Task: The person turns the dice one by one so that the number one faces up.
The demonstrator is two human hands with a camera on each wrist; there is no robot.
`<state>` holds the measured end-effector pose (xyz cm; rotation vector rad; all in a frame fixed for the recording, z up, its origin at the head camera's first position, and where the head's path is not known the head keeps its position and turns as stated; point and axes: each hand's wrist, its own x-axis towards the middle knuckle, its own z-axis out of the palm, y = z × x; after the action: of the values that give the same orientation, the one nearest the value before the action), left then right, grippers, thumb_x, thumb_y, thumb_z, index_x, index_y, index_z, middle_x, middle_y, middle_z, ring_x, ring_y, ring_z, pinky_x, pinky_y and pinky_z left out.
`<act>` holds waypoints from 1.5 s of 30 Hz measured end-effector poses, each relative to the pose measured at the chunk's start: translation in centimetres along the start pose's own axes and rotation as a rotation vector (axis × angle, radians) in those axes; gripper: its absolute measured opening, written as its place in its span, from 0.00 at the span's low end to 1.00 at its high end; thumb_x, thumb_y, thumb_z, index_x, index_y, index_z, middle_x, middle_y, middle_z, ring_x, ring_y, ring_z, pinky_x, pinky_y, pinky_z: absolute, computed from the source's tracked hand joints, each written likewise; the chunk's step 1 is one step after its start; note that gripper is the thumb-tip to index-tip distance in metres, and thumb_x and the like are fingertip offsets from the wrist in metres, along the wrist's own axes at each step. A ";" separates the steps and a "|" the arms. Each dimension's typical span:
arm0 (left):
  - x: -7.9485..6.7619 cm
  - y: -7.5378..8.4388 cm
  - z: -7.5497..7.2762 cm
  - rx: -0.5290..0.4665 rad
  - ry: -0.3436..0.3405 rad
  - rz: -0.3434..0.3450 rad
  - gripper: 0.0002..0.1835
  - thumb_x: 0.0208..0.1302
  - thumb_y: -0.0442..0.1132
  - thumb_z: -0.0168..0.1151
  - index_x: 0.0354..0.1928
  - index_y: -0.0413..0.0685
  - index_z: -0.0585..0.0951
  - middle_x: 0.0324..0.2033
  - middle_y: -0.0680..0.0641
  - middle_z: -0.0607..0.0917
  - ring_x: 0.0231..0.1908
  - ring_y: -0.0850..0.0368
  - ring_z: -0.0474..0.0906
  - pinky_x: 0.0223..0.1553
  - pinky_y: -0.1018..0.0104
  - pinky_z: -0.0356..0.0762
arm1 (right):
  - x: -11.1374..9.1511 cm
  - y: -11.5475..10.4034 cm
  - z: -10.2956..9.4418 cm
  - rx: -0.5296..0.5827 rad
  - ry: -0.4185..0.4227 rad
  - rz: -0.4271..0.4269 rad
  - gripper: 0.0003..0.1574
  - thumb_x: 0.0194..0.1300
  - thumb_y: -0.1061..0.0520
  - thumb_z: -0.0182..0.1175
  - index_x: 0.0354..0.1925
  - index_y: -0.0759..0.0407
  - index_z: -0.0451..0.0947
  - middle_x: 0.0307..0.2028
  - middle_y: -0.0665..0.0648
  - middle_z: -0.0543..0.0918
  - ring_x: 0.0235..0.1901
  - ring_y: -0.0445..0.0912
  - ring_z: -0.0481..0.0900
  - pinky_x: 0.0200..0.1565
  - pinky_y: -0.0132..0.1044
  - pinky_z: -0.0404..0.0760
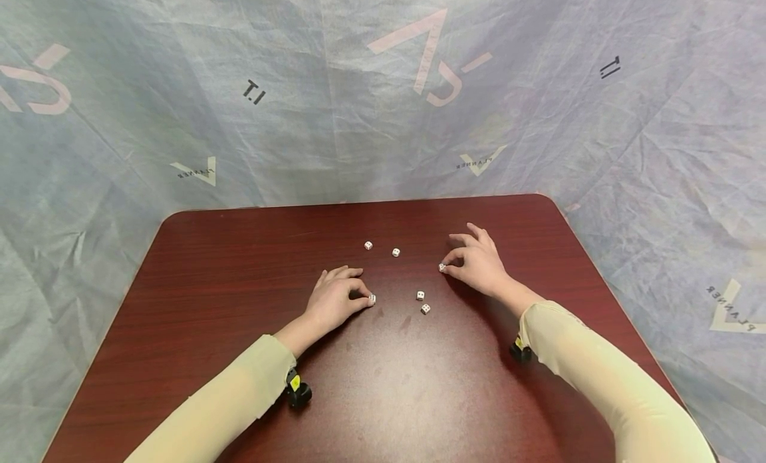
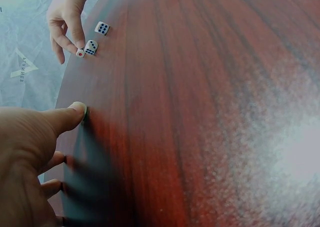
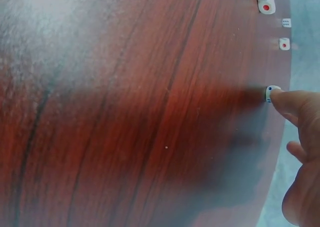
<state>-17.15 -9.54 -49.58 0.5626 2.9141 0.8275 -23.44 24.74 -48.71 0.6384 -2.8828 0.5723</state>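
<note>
My left hand rests low over the table, its thumb and index finger pinching a white die. In the left wrist view the thumb hides nearly all of that die. Farther right, my right hand pinches another white die between thumb and index finger, the other fingers spread away. The right wrist view shows blue pips on this die beside the fingertip. Between the hands, nearer the body, lie two dice, one just behind the other.
Toward the back of the dark red wooden table sit two more white dice, one on the left and one on the right. Grey printed cloth hangs behind the table and along both sides.
</note>
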 end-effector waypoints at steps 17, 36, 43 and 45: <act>0.1 -0.3 0.1 0.006 -0.004 -0.002 0.03 0.63 0.53 0.74 0.36 0.68 0.89 0.69 0.49 0.76 0.74 0.43 0.60 0.74 0.35 0.46 | 0.0 0.2 -0.1 0.093 0.020 0.033 0.06 0.59 0.48 0.77 0.35 0.45 0.91 0.66 0.62 0.77 0.77 0.64 0.47 0.71 0.70 0.43; 0.0 -0.1 0.0 -0.007 -0.009 -0.004 0.04 0.63 0.52 0.73 0.37 0.67 0.89 0.69 0.48 0.75 0.74 0.42 0.60 0.74 0.35 0.44 | 0.3 0.6 -0.1 0.606 0.146 0.171 0.15 0.65 0.50 0.73 0.46 0.57 0.90 0.63 0.68 0.78 0.73 0.57 0.62 0.76 0.52 0.41; 0.1 -0.2 0.2 -0.005 -0.004 -0.001 0.04 0.63 0.52 0.73 0.37 0.67 0.90 0.69 0.48 0.75 0.74 0.43 0.60 0.74 0.35 0.45 | 0.1 1.5 1.1 0.560 0.165 0.167 0.12 0.64 0.51 0.73 0.44 0.55 0.91 0.53 0.63 0.86 0.72 0.55 0.65 0.75 0.50 0.37; 0.0 -0.2 0.2 -0.004 -0.002 0.001 0.04 0.63 0.52 0.73 0.37 0.67 0.90 0.69 0.48 0.75 0.74 0.43 0.60 0.74 0.35 0.45 | 0.0 1.8 1.5 0.534 0.151 0.167 0.12 0.64 0.51 0.74 0.43 0.55 0.91 0.55 0.64 0.85 0.72 0.55 0.64 0.75 0.51 0.34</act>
<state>-17.23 -9.59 -49.89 0.5637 2.9094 0.8325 -24.24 25.63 -50.70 0.3854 -2.6542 1.3746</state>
